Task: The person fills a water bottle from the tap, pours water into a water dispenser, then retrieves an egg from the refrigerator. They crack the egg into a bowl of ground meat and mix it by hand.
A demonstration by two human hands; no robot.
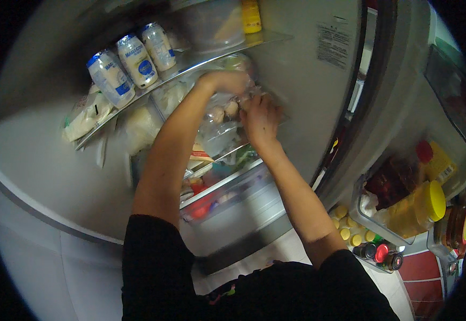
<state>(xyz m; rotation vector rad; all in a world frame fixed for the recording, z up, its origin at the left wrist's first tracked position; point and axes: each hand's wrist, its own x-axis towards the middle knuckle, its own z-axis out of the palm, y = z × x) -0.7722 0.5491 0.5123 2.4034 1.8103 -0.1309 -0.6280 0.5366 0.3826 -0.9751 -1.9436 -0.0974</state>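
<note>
Inside an open refrigerator, round brown-shelled items that look like eggs [217, 115] sit in a clear plastic bag [227, 130] on the middle glass shelf. My left hand [235, 83] reaches in under the upper shelf; it is blurred, and its bent fingers meet the bag's gathered plastic. From the right, my right hand [262, 120] closes its fingers on the same crinkled plastic, beside the eggs. The two hands are close together, and their fingertips are partly hidden. Behind them lies another wrapped item [237, 62], too blurred to name.
White bottles [137, 62] line the upper glass shelf [193, 66], with a translucent tub [213, 28] and a yellow container [251, 16] beyond. A clear drawer [233, 200] holds packages below. At right, the open door's bin [381, 228] carries a yellow-capped jar [413, 206].
</note>
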